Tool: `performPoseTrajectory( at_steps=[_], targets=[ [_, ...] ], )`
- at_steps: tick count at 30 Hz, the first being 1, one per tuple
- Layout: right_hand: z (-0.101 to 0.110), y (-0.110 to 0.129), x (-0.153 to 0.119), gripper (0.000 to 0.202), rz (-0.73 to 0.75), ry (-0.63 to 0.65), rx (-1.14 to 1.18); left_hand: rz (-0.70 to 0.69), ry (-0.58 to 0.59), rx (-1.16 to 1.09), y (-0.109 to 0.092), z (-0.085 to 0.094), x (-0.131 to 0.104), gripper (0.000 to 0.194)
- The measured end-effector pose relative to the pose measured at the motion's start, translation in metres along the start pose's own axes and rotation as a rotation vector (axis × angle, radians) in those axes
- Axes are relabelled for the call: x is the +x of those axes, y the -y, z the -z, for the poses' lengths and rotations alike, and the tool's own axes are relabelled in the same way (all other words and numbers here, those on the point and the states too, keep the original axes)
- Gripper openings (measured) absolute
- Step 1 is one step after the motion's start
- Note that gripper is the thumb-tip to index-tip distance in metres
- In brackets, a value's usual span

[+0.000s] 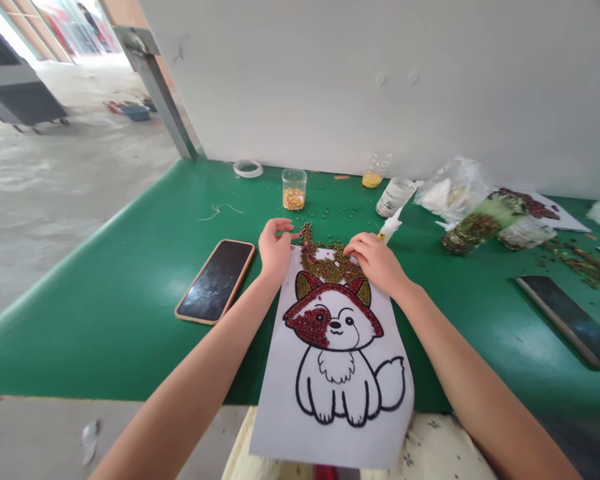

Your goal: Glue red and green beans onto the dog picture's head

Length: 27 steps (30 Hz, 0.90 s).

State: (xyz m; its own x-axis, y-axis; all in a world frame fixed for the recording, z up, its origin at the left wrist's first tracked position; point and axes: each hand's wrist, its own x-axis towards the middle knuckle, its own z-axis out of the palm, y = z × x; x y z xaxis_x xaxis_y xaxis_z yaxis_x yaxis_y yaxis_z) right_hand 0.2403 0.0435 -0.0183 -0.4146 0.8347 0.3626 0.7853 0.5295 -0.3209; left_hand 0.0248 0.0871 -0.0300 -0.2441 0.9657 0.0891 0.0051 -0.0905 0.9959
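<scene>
A white sheet point(280, 400) with a dog-like line drawing hangs over the table's front edge. Red beans point(311, 327) cover part of the drawn head, and green ones fill the ears. Loose green and red beans point(330, 269) lie heaped across the sheet's top end. My left hand point(276, 247) is at the heap's left side, fingers apart, with nothing in it. My right hand point(375, 259) rests at the right side of the heap, fingers bent together at the beans; what they hold, if anything, is hidden.
On the green table point(130, 280) a phone point(216, 281) lies left, another phone point(570, 320) right. Behind stand a cup of corn kernels point(294, 192), a glue bottle point(391, 227), a tape roll point(248, 169), a tipped bottle point(480, 223) and a plastic bag point(453, 190).
</scene>
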Motion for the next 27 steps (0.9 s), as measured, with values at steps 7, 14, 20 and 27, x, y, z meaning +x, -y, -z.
performPoseTrajectory(
  at_steps=[7,14,20,27],
  targets=[
    [0.004,0.000,-0.003,0.034,-0.001,0.069,-0.045,-0.014,0.009,0.002,0.001,0.000,0.000,0.030],
    [0.008,-0.006,-0.002,0.027,-0.151,-0.062,-0.067,-0.009,0.012,0.001,0.002,0.000,0.000,0.030],
    [0.018,-0.003,-0.002,0.007,-0.073,0.049,-0.024,-0.008,0.021,-0.008,0.001,0.000,0.000,0.030],
    [0.017,-0.001,-0.003,0.012,-0.070,0.176,-0.020,-0.013,0.026,-0.003,0.002,0.000,0.000,0.030]
  ],
)
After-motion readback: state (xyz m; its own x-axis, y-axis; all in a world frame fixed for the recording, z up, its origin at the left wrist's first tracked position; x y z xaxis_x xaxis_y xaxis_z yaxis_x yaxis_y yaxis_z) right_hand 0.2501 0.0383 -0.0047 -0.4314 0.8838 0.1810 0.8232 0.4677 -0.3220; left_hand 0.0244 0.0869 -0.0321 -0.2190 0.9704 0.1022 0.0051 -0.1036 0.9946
